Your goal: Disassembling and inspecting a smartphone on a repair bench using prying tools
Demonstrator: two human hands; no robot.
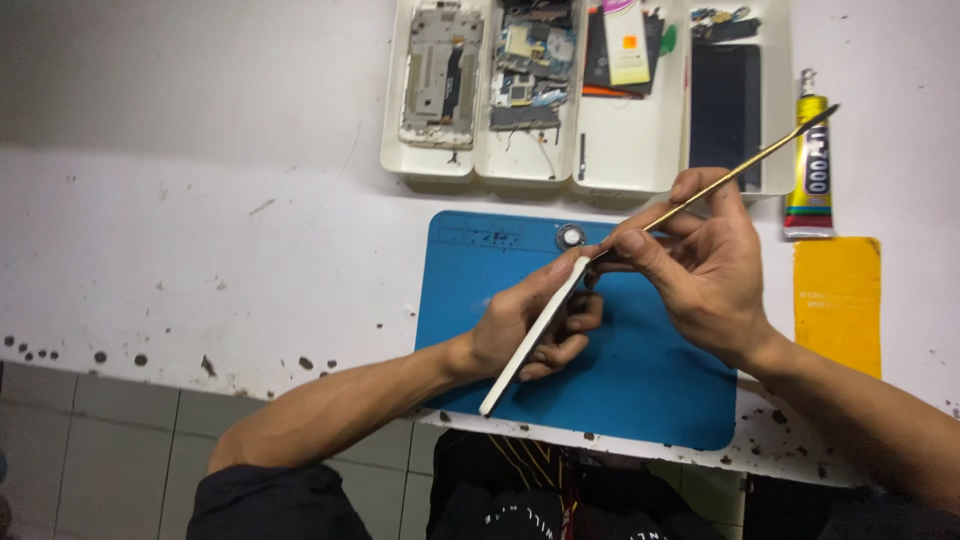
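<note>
My left hand (525, 325) grips a thin white phone (532, 338), held on edge above a blue work mat (640, 380). My right hand (700, 265) pinches a long brass-coloured pry tool (745, 168). The tool's tip touches the top end of the phone, near my left fingertips. Its other end points up and right, over the tray's corner.
A white tray (585, 175) with several compartments lies at the back, holding a phone frame (440, 75), circuit parts (530, 65), a dark screen (725, 100) and a battery. A yellow glue tube (808, 165) and a yellow cloth (838, 300) lie at right. The white table's chipped front edge is near me.
</note>
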